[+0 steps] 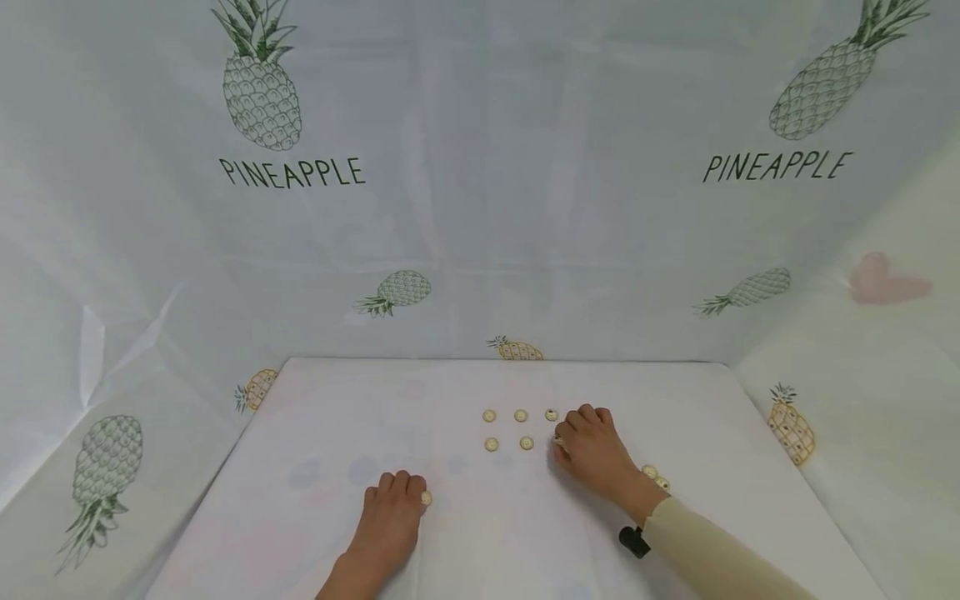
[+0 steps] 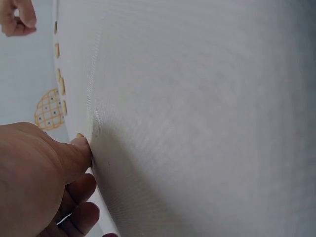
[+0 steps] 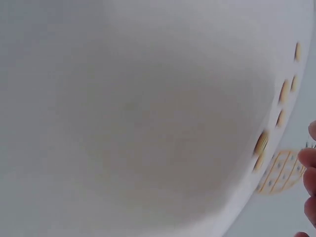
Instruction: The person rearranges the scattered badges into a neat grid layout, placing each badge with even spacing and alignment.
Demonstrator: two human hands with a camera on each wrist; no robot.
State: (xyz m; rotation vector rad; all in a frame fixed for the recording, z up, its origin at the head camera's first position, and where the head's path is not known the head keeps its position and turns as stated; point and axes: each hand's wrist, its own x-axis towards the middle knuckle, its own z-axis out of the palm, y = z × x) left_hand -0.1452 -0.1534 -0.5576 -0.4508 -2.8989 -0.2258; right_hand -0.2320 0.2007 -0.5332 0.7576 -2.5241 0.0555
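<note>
My left hand (image 1: 390,517) rests low over the white table, pinching a small round cream disc (image 1: 426,498) between thumb and fingers. In the left wrist view that disc (image 2: 80,135) peeks out past the thumb tip, close to the tabletop. My right hand (image 1: 592,446) hovers with loosely curled fingers above the near right disc (image 1: 559,441) of a small grid, partly covering it. In the right wrist view, the fingertips (image 3: 309,158) stand apart from the nearest disc (image 3: 261,143) and hold nothing. Several like discs (image 1: 521,415) lie in two short rows left of this hand.
Two more discs (image 1: 650,472) lie together beside my right wrist, partly behind the forearm. A black wrist camera (image 1: 634,542) hangs under the right sleeve (image 1: 712,542). Behind the white table (image 1: 337,400) rises a pineapple-print cloth (image 1: 510,233), which also flanks both sides.
</note>
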